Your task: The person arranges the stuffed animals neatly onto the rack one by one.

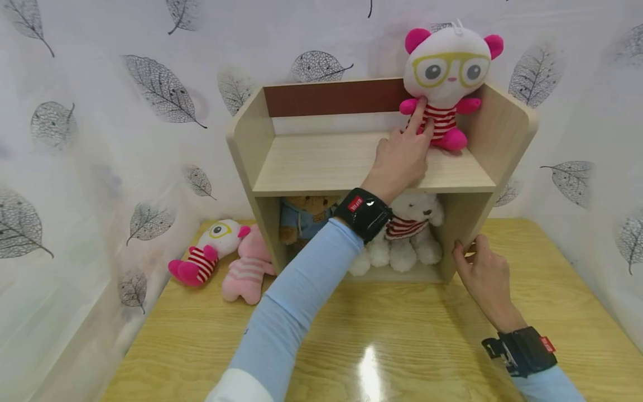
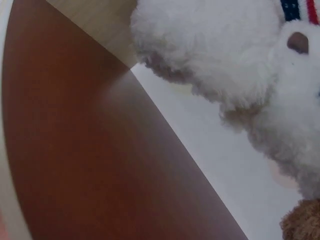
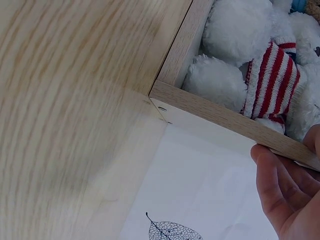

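Observation:
A white plush panda (image 1: 451, 67) with pink ears, yellow glasses and a red-striped body sits at the right end of the upper board of a small wooden shelf (image 1: 321, 167). My left hand (image 1: 402, 159) reaches up to it, index finger extended against its front by one arm; the thumb is hidden. Low on the shelf's right side panel, my right hand (image 1: 484, 279) pinches the front edge. The right wrist view shows those fingers (image 3: 272, 187) along the panel's outer face. White fluffy plush dogs (image 1: 417, 215) sit in the lower compartment, partly behind my left arm.
A brown bear (image 1: 301, 218) in a blue hoodie sits at the compartment's left. On the wooden table (image 1: 402, 346), left of the shelf, lie a second panda (image 1: 221, 237) and a pink plush toy (image 1: 248, 273). Leaf-print cloth (image 1: 150, 33) hangs behind.

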The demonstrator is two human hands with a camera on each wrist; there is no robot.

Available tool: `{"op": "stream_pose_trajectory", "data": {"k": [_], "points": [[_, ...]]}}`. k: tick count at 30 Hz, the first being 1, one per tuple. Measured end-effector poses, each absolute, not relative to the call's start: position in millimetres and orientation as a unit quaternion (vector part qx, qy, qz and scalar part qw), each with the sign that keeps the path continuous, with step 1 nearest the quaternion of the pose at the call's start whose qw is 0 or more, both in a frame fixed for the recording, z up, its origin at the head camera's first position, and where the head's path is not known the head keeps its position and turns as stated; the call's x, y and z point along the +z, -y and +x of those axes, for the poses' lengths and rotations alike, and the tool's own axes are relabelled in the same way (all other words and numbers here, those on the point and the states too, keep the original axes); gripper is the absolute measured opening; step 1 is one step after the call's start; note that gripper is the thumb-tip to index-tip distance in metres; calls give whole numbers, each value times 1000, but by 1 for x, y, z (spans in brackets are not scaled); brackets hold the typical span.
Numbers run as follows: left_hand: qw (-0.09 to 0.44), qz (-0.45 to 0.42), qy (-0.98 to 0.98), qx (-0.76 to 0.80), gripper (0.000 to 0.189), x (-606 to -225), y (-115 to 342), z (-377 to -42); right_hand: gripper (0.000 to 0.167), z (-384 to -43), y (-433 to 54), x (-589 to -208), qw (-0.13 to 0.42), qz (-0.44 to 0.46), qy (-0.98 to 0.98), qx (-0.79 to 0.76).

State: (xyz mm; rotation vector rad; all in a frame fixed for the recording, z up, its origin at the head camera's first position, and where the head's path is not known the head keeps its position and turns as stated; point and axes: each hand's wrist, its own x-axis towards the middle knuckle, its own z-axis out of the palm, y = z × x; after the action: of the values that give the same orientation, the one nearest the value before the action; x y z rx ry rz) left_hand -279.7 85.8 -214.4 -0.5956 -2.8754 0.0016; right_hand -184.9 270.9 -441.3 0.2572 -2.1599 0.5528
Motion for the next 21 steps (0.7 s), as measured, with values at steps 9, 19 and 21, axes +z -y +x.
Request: {"op": "stream_pose_trajectory", "data": {"k": [9,19,21], "points": [[109,-187,976,-12,61,-217,-85,-277,18,-186,-269,-440,418,93,873,233],[146,-237,957,-77,53,-217,-73,-266,18,-185,-270,-439,420,93,873,230],[148,-250,953,-84,52,-219,-70,-263,18,-184,-270,-440,422,93,872,229]]}}
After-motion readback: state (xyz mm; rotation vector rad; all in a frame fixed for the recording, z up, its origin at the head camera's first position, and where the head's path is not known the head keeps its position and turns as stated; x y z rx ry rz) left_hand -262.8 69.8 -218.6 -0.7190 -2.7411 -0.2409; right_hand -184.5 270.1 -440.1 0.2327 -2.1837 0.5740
